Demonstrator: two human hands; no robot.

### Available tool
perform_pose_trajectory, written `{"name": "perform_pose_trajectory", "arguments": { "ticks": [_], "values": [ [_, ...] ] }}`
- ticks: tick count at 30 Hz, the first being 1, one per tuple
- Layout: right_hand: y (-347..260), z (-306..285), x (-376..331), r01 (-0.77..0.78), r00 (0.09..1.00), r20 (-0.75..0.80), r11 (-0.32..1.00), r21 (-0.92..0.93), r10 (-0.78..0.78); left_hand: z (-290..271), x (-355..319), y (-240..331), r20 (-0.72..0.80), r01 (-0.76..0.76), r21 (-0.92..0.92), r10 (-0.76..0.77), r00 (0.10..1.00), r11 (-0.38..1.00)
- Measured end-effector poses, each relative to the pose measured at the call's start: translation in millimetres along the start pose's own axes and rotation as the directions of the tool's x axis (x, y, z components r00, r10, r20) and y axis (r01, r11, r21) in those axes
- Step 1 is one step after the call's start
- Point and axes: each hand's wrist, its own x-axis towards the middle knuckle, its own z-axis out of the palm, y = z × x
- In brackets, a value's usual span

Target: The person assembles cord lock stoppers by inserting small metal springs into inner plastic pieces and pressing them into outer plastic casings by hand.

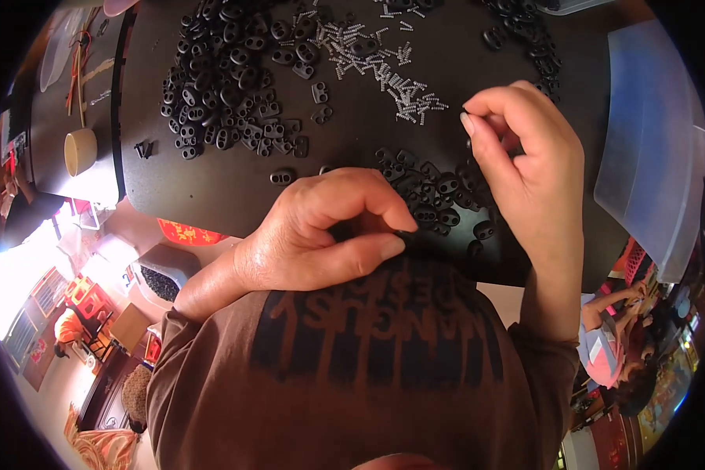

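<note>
My left hand [329,227] is curled in front of my chest, thumb and forefinger nearly meeting. A dark speck shows at those fingertips, too small to name. To the right, my right hand [529,145] pinches thumb against forefinger beside the small metal springs [407,94]; anything between the tips is hidden. Between the hands lies a loose group of small black plastic parts [446,188], some with two holes, like cord-lock pieces. One single two-hole black piece [282,177] rests just beyond my left hand.
A large heap of black two-hole pieces [227,70] covers the dark table's [172,184] far left, with more black parts [529,43] at far right. A translucent plastic bin [650,149] stands at the right edge. Tape roll [80,151] lies left. People [611,352] sit at right.
</note>
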Motion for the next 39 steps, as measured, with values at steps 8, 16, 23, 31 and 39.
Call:
{"name": "perform_pose_trajectory", "arguments": {
  "ticks": [8, 16, 23, 31, 39],
  "values": [
    [6.0, 5.1, 14.5, 0.042, 0.981, 0.192, 0.976, -0.214, 0.000, -3.4, -1.4, -4.7, 0.073, -0.174, 0.054, 0.170, 0.983, 0.983],
    [8.6, 9.8, 20.2, 0.054, 0.975, 0.222, 0.972, -0.228, -0.002, -6.5, 2.1, -6.9, 0.085, -0.143, 0.026, 0.141, 0.986, 0.989],
    [11.1, 13.0, 26.4, 0.097, 0.972, 0.231, 0.963, -0.252, -0.038, -7.7, 3.9, -8.1, 0.082, -0.120, 0.033, 0.117, 0.990, 0.992],
    [13.3, 9.8, 23.6, 0.082, 0.984, 0.169, 0.976, -0.201, -0.047, -11.0, 6.6, -8.8, 0.071, -0.149, 0.022, 0.147, 0.987, 0.989],
    [-9.6, -2.3, 3.5, -0.232, 0.970, 0.180, 0.832, 0.504, 0.161, 3.6, 11.0, 7.2, -0.208, 0.068, -0.242, -0.120, 0.971, 0.968]
  ]
}}
